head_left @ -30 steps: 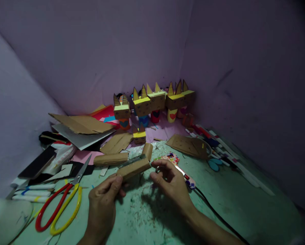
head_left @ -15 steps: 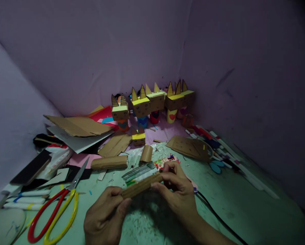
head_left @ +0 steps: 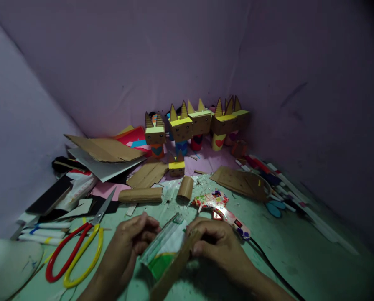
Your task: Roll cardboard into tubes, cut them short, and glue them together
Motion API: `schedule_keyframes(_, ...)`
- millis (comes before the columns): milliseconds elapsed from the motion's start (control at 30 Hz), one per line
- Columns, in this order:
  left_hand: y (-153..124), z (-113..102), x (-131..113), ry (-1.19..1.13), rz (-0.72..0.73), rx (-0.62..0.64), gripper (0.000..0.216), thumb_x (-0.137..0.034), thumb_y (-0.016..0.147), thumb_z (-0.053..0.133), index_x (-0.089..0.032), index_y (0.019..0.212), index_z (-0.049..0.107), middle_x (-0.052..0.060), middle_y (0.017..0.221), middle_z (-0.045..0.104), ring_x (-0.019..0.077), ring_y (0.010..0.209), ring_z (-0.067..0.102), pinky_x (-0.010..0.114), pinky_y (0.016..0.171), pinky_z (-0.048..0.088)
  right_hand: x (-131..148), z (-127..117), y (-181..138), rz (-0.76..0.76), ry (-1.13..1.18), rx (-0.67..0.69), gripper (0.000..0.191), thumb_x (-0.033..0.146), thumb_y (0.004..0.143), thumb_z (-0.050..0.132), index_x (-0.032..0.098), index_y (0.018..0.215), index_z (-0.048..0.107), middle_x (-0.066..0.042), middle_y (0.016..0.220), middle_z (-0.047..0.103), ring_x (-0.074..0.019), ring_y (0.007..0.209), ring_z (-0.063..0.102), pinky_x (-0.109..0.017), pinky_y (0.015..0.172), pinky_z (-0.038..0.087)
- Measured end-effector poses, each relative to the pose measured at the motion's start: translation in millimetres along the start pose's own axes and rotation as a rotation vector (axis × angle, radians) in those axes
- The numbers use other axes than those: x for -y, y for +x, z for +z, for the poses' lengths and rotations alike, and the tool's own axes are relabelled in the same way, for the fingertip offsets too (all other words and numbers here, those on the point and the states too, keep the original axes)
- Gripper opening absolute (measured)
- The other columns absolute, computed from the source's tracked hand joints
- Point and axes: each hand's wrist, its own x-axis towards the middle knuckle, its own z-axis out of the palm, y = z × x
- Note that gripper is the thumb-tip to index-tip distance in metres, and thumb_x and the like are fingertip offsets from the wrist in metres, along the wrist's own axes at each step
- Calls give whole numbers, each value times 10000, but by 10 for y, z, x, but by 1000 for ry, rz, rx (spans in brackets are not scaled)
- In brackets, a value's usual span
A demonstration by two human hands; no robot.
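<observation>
My right hand (head_left: 220, 242) is closed on a brown cardboard strip (head_left: 177, 267), pinching its upper end while the strip slants down toward me. My left hand (head_left: 124, 246) is off the strip, its fingers loosely curled and apart. Close beside those fingers lies a clear plastic packet (head_left: 164, 246) with green on it; whether they touch it I cannot tell. Part of the packet is hidden behind the strip. Just beyond my right hand rests a flower-patterned glue gun (head_left: 221, 209) with a black cord.
Red-and-yellow scissors (head_left: 80, 246) and several white markers (head_left: 44, 232) lie at left. Cardboard rolls (head_left: 139, 195) sit ahead. Several cardboard figures with pointed ears (head_left: 181, 127) stand by the wall. Flat cardboard (head_left: 108, 149) is stacked back left; a cardboard piece (head_left: 237, 182) lies right.
My left hand has let go of the cardboard strip and moved left. The strip has tipped steeper in my right hand. The plastic packet has turned and come nearer; the glue gun shows more fully.
</observation>
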Motion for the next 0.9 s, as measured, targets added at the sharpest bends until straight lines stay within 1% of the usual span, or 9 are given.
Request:
schedule_keyframes(100, 35, 37, 23, -52, -236, 301, 332, -388, 567, 814, -96, 678, 702, 45, 586, 608, 139, 553, 560, 229, 538, 434, -22, 6, -21, 77, 27, 139, 366, 499, 701, 702, 152, 601, 645, -5, 644, 566, -121, 611, 515, -255, 579, 387)
schedule_keyframes(133, 28, 46, 46, -69, -277, 387, 353, -387, 564, 822, -91, 717, 707, 47, 603, 613, 144, 579, 573, 236, 570, 442, -28, 6, -24, 100, 28, 173, 394, 521, 718, 678, 148, 603, 623, -1, 634, 551, -114, 596, 498, -253, 570, 377)
schedule_keyframes(200, 8, 51, 98, -94, -309, 475, 395, -387, 575, 825, -87, 808, 713, 50, 643, 623, 141, 610, 580, 245, 621, 450, -36, 9, -25, 120, 7, 225, 418, 535, 755, 634, 149, 602, 584, 1, 634, 524, -111, 591, 475, -254, 568, 365)
schedule_keyframes(300, -1, 45, 169, -125, -327, 474, 438, -362, 582, 831, -109, 915, 705, 50, 719, 638, 119, 628, 571, 249, 666, 450, -39, 13, -17, 74, -74, 249, 396, 505, 787, 608, 156, 605, 564, -20, 730, 520, -133, 683, 490, -274, 631, 374)
schedule_keyframes(367, 8, 42, 202, -108, -317, 453, 459, -353, 576, 837, -124, 948, 696, 44, 739, 637, 116, 633, 572, 238, 647, 442, -39, 14, -13, 55, -132, 228, 377, 482, 789, 609, 156, 603, 571, -33, 799, 510, -148, 747, 493, -284, 665, 375)
schedule_keyframes(433, 18, 47, 225, -66, -289, 437, 472, -367, 576, 833, -128, 957, 691, 40, 728, 636, 116, 632, 574, 223, 626, 428, -41, 15, -14, 76, -181, 205, 360, 463, 785, 612, 154, 605, 580, -39, 820, 501, -152, 752, 485, -282, 648, 370)
schedule_keyframes(533, 20, 63, 249, 9, -214, 426, 483, -411, 578, 823, -123, 942, 689, 42, 725, 645, 126, 662, 580, 224, 652, 423, -45, 17, -21, 116, -248, 196, 325, 413, 781, 615, 151, 594, 570, -43, 823, 502, -149, 732, 480, -270, 615, 362)
schedule_keyframes(633, 8, 79, 272, 75, -152, 425, 494, -441, 595, 807, -126, 954, 679, 40, 727, 649, 148, 717, 587, 240, 685, 422, -50, 18, -23, 112, -266, 206, 253, 328, 772, 620, 155, 596, 567, -40, 827, 517, -152, 749, 500, -269, 635, 373)
schedule_keyframes(900, -22, 116, 263, 197, -147, 388, 577, -518, 552, 800, -100, 926, 666, 24, 693, 627, 118, 651, 536, 225, 624, 394, -62, -3, 2, 107, -308, 244, 217, 224, 743, 648, 157, 550, 574, -9, 744, 526, -146, 741, 515, -269, 662, 379)
